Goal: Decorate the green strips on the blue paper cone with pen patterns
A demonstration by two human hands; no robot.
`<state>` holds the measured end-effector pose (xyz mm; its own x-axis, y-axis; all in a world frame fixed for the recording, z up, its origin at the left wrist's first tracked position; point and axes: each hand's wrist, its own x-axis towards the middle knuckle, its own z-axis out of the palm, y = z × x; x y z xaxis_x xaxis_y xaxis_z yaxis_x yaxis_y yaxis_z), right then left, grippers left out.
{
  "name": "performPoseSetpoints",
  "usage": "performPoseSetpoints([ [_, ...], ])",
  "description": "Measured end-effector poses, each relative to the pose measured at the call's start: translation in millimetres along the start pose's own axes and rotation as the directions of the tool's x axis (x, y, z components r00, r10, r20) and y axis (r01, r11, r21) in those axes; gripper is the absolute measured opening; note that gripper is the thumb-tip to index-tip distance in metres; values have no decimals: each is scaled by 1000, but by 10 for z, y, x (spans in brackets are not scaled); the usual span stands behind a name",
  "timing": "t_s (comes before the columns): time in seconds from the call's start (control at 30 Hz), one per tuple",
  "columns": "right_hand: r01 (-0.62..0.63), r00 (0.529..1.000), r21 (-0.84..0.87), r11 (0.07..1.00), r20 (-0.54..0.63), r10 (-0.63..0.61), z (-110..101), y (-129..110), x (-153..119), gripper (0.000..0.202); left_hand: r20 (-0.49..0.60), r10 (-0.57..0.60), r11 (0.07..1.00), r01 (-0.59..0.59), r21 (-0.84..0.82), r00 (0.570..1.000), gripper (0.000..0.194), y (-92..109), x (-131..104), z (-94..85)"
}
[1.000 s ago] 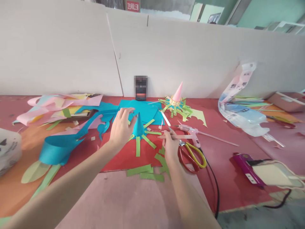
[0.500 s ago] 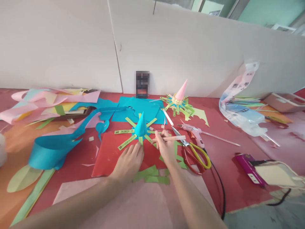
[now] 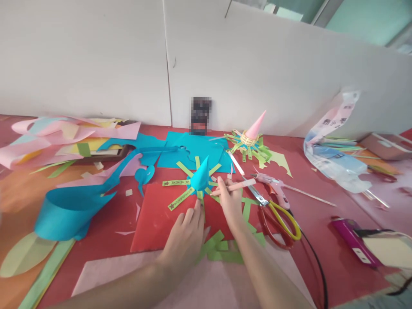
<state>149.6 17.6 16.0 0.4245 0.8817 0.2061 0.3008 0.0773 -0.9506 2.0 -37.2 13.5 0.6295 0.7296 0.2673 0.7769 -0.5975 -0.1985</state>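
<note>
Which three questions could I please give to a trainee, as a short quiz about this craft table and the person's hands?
1. Multiple choice: what does the right hand hold?
a) a glue gun
b) a slim pink stick
c) a plastic bag
2. True or false: the pink cone is nearer to the wall than the blue cone is.
3. Fill in: the scissors have one red handle and one ____ handle.

Key: 1 b; 2 true; 3 yellow.
</note>
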Motion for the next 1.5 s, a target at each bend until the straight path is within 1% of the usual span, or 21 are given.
performPoseSetpoints([
  [0.07, -17, 1000, 3, 1000, -13, 17, -2, -41, -39, 33, -1, -6, 1000, 6, 1, 1000, 42, -2, -7, 9],
  [0.13, 19, 1000, -3, 1000, -11, -19, -9, -82, -83, 33, -9, -6, 1000, 6, -5, 1000, 42, -12, -8, 17],
  [0.23, 144, 989, -83, 986, -8, -145, -24, -129, -153, 34, -22, 13, 1000, -14, -23, 1000, 41, -35, 4, 29],
  [0.3, 243, 967, -171, 955, -33, -252, -37, -154, -195, 33, -31, 24, 999, -25, -37, 999, 39, -47, 16, 31],
  [0.37, 299, 949, -192, 935, -41, -312, -45, -176, -219, 32, -39, 25, 998, -27, -49, 999, 36, -52, 27, 26],
  [0.4, 296, 953, -163, 941, -12, -302, -45, -184, -221, 32, -43, 23, 998, -25, -52, 999, 34, -53, 31, 22],
  [0.43, 264, 964, -117, 957, 33, -262, -40, -188, -215, 32, -47, 24, 998, -26, -52, 999, 32, -54, 34, 18],
  [0.5, 142, 980, -14, 990, 141, -139, -21, -178, -181, 33, -46, 29, 998, -31, -50, 999, 31, -53, 34, 12],
  [0.57, 2, 976, 47, 999, 215, -12, 2, -149, -133, 34, -42, 26, 998, -29, -55, 999, 32, -50, 25, 11],
  [0.6, -50, 971, 57, 997, 235, 36, 10, -130, -110, 35, -39, 22, 998, -25, -62, 999, 33, -47, 17, 12],
  [0.67, -100, 968, 81, 992, 237, 78, 16, -95, -75, 33, -30, 13, 997, -16, -73, 999, 34, -41, 0, 12],
  [0.77, -91, 967, 108, 990, 246, 62, 6, -76, -58, 30, -22, 29, 998, -31, -52, 999, 35, -34, -16, 1],
  [0.87, -59, 964, 95, 994, 266, 32, -2, -90, -61, 27, -17, 55, 998, -55, -11, 998, 37, -33, -13, -21],
  [0.97, -33, 962, 87, 996, 272, 8, 4, -109, -64, 29, -10, 64, 998, -64, 11, 998, 37, -37, -5, -39],
  [1.17, -39, 969, 88, 995, 246, 16, 24, -118, -69, 29, 13, 89, 996, -89, 19, 996, 38, -44, 1, -50],
  [1.33, -36, 968, 91, 995, 249, 12, 19, -114, -71, 35, 27, 90, 996, -91, 26, 996, 38, -46, -1, -47],
  [1.5, -31, 964, 54, 998, 266, 15, 4, -144, -78, 32, 29, 99, 995, -100, 29, 995, 37, -49, 6, -56],
])
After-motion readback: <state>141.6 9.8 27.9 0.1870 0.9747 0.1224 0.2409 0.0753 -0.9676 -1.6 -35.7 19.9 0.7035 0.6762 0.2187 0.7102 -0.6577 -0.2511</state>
